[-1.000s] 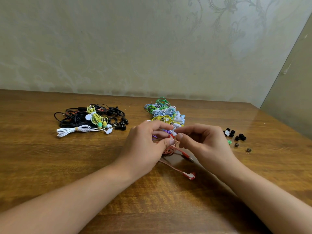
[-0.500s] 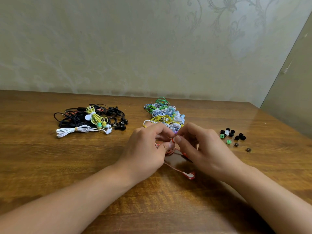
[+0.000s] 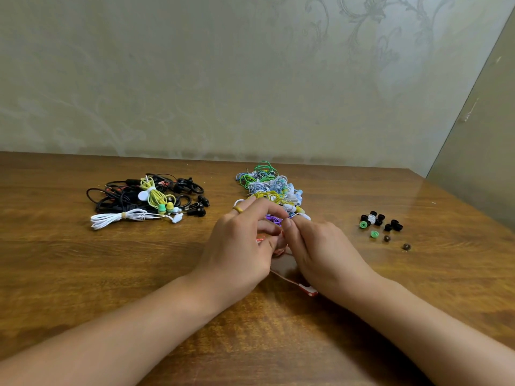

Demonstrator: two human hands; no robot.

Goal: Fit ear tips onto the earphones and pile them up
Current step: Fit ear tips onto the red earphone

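Note:
My left hand (image 3: 242,246) and my right hand (image 3: 317,252) meet fingertip to fingertip at the table's middle, pinching a red earphone (image 3: 278,250) between them. Most of that earphone is hidden by my fingers. Its red cable runs toward me and ends in a second red earbud (image 3: 308,290) lying under my right wrist. A small scatter of loose ear tips (image 3: 380,222), black, white and green, lies to the right. Behind my hands sits a heap of coloured earphones (image 3: 271,188). A pile of black, yellow and white earphones (image 3: 145,199) lies at the left.
The wooden table (image 3: 83,260) meets a patterned wall at the back, and a side wall closes in at the right. Two dark ear tips (image 3: 406,246) lie apart from the scatter, nearer the right edge.
Both hands have sunk lower toward the table and drawn closer together over the red earphone. The ear tips at the right, partly hidden before, are now in full view.

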